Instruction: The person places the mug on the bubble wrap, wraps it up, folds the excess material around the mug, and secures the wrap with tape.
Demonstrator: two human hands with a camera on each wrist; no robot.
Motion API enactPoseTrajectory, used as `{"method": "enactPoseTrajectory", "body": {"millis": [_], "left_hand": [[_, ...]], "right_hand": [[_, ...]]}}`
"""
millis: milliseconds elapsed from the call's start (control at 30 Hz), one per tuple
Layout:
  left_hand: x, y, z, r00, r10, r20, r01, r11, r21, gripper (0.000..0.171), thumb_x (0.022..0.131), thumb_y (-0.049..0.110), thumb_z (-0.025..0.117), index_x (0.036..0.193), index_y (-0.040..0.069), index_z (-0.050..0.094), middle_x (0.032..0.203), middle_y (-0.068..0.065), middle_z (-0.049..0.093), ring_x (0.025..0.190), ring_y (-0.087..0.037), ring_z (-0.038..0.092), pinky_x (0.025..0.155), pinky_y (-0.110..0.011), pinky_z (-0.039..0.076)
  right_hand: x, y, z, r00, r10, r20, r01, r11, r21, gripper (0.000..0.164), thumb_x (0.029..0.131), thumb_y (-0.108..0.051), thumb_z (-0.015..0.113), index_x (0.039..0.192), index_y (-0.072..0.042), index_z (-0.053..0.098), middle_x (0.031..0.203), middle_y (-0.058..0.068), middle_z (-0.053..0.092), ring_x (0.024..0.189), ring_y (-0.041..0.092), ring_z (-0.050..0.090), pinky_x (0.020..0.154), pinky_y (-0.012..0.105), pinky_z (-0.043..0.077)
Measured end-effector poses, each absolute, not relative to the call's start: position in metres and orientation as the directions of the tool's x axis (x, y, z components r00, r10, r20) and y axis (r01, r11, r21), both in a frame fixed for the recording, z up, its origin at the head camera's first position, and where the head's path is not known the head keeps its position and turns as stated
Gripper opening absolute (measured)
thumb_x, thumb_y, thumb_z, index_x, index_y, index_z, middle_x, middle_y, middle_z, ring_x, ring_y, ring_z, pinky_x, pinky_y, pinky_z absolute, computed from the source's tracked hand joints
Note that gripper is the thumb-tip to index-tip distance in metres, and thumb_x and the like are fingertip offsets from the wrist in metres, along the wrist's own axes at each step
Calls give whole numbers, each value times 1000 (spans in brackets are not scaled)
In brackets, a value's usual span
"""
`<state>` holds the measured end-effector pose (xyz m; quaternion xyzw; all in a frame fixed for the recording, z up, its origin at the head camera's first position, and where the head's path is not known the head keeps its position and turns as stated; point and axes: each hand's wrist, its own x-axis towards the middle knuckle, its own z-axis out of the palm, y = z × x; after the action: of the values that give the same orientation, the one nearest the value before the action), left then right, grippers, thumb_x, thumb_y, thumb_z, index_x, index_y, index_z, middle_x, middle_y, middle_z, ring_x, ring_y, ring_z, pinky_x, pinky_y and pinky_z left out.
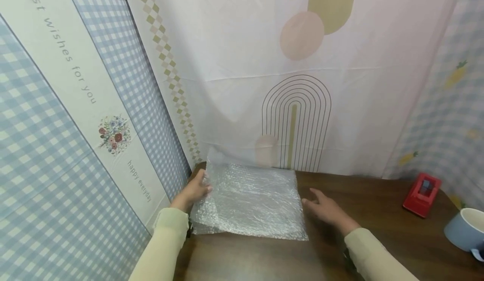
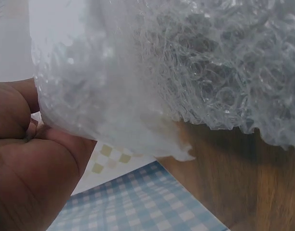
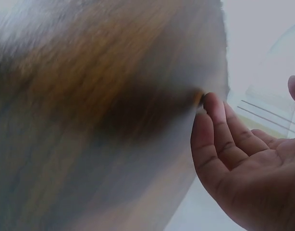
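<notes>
A sheet of clear bubble wrap [image 1: 253, 201] lies over the wooden table, its far left corner lifted. My left hand [image 1: 194, 192] pinches that left edge between thumb and fingers. In the left wrist view, the bubble wrap [image 2: 219, 62] hangs from the left hand [image 2: 37, 154] with its bubbly face showing and a loose flap folded over. Just off the sheet's right edge hovers my right hand [image 1: 324, 206], fingers loosely bent. The right wrist view shows the right hand [image 3: 243, 159] with thumb apart from the fingers, holding nothing.
On the right side of the brown table [image 1: 359, 197] stands a red tape dispenser [image 1: 422, 195]. Nearer the right edge is a light blue mug [image 1: 463, 232]. A printed cloth [image 1: 234, 83] hangs behind the table, and a blue checked cloth [image 1: 49, 155] hangs along the left.
</notes>
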<state>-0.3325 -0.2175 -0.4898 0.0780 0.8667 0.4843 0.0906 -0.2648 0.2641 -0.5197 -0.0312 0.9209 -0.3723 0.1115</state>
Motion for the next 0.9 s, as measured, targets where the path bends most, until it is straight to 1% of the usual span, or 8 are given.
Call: {"method": "enactPoseTrajectory", "body": {"millis": [133,233,333,467,533,633,733,900], "left_hand": [[-331,-212,-489,-967,236,-93,37,494,869,33,112,-4,60,136,4,39,151,-45,60,123,-45,73,89,-39,63],[-331,-206,-491,-967,239,-93,35,479,877,33,112,-4,61,135,4,39,157,-47,55,134,-47,71,90,-38,63],[-331,-199,-492,-965,249,-80,49,473,880,34,111,-5,63,133,3,39,151,-44,58,127,-42,73,84,-34,61],[-332,-189,-494,-964,257,-72,57,463,885,34,110,-6,64,130,5,38,135,-32,63,107,-29,70,78,-29,56],[-333,-184,-496,-965,251,-75,50,457,888,34,110,-6,64,129,7,40,129,-27,65,106,-25,68,77,-28,55],[-334,-178,-500,-965,256,-60,64,449,891,35,109,-7,65,130,6,41,125,-26,65,105,-25,68,77,-28,55],[-335,-172,-503,-964,264,-40,83,437,895,35,108,-6,67,130,5,43,124,-24,65,106,-25,68,76,-27,55],[-335,-164,-502,-961,277,-13,103,401,910,36,106,-7,69,131,2,44,122,-21,61,105,-26,61,81,-27,52]], "right_hand": [[-265,268,-521,-966,-146,-213,67,653,-754,84,119,-46,55,175,7,20,157,45,57,126,48,77,105,65,65],[-266,271,-521,-965,-147,-219,84,614,-785,84,120,-40,56,175,9,18,155,47,57,124,48,77,102,62,67],[-266,274,-521,-966,-132,-220,102,588,-802,83,119,-36,58,174,10,17,154,48,57,123,49,77,101,61,68],[-265,278,-521,-970,-111,-217,116,573,-811,82,119,-33,59,174,10,16,154,48,57,121,49,78,99,60,68],[-264,280,-522,-971,-106,-212,117,565,-816,83,119,-31,60,174,11,15,153,48,57,120,48,78,98,59,68],[-262,283,-522,-975,-92,-202,117,562,-819,82,118,-29,60,173,13,16,152,49,57,117,47,79,97,59,69],[-260,287,-522,-978,-69,-196,121,576,-809,81,118,-28,60,172,14,17,153,50,56,119,50,78,99,60,68],[-261,296,-524,-976,-43,-212,146,591,-793,82,119,-29,58,172,15,14,160,51,47,132,59,69,106,64,65]]}}
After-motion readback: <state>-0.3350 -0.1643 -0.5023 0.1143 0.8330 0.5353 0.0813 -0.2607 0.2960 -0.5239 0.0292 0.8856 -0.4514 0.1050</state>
